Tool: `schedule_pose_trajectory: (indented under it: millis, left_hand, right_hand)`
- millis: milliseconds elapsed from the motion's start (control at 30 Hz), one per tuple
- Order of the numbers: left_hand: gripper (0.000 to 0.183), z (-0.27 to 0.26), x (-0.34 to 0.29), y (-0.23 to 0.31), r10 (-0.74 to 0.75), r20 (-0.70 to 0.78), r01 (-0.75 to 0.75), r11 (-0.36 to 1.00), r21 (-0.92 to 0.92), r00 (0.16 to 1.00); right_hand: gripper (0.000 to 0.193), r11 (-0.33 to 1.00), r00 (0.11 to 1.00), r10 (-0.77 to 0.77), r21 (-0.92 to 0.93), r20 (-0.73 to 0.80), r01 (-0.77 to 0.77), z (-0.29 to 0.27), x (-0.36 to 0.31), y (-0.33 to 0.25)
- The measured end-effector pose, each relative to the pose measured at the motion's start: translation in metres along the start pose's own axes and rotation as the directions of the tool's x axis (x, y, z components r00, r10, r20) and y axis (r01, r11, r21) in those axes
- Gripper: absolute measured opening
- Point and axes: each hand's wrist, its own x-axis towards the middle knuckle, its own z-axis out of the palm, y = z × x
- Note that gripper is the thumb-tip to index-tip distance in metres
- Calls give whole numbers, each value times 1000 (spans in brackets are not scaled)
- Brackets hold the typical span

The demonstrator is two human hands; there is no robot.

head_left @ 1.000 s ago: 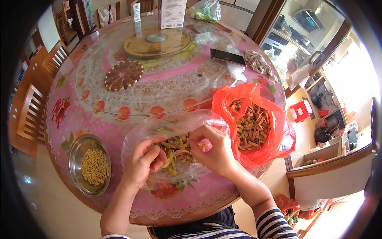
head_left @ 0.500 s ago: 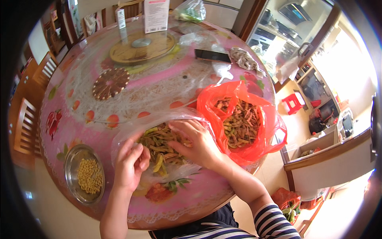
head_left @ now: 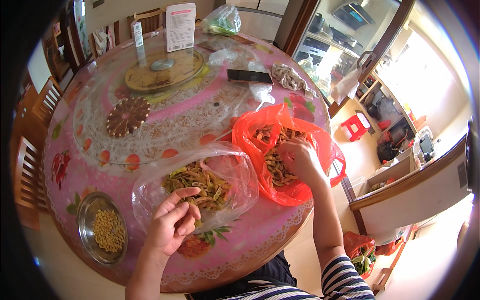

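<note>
My right hand (head_left: 301, 159) reaches into the red plastic bag (head_left: 250, 165), touching the brownish bean pods (head_left: 277, 172) inside. Its fingertips are partly hidden among the pods. My left hand (head_left: 172, 225) hovers at the near edge of the clear plastic bag (head_left: 150, 185), index finger stretched out and the other fingers curled. What those curled fingers hold, if anything, is hidden. Yellow-brown pods (head_left: 207, 182) lie heaped in the clear bag. Left of my left hand, a round metal dish (head_left: 86, 225) holds shelled yellow beans (head_left: 109, 230).
Further back on the round table (head_left: 225, 265) are a brown round trivet (head_left: 128, 117), a wooden turntable (head_left: 140, 77), a phone (head_left: 250, 76), a crumpled cloth (head_left: 292, 79) and a white box (head_left: 180, 27). A red stool (head_left: 356, 126) stands on the floor at right.
My right hand has moved right, from the pods in the clear bag into the red bag. My left hand has shifted slightly nearer to me, its index finger now extended. The view has shifted slightly.
</note>
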Motion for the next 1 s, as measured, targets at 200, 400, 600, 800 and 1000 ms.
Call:
schedule_pose_trajectory:
  millis: [200, 400, 600, 800, 1000]
  left_hand:
    - [35, 3, 2, -5, 20, -50, -21, 1000, -9, 999]
    - [35, -1, 3, -9, 36, -11, -36, 999, -18, 999]
    - [34, 4, -3, -2, 294, 18, -288, 919, 270, 956]
    - [21, -23, -58, 55, 873, 46, -380, 164, 910, 486]
    - [21, -67, -102, 63, 788, -151, 344, -81, 936, 597]
  right_hand:
    - [18, 998, 995, 19, -66, 95, -13, 5, -9, 11]
    - [14, 998, 999, -36, -49, 27, 38, 5, -3, 8]
    - [10, 994, 997, -71, -86, 31, 73, 25, 4, 3]
    - [11, 993, 996, 37, 117, -83, -27, 17, 2, 4]
    - [11, 736, 970, 242, 657, -29, -164, 3, 2, -1]
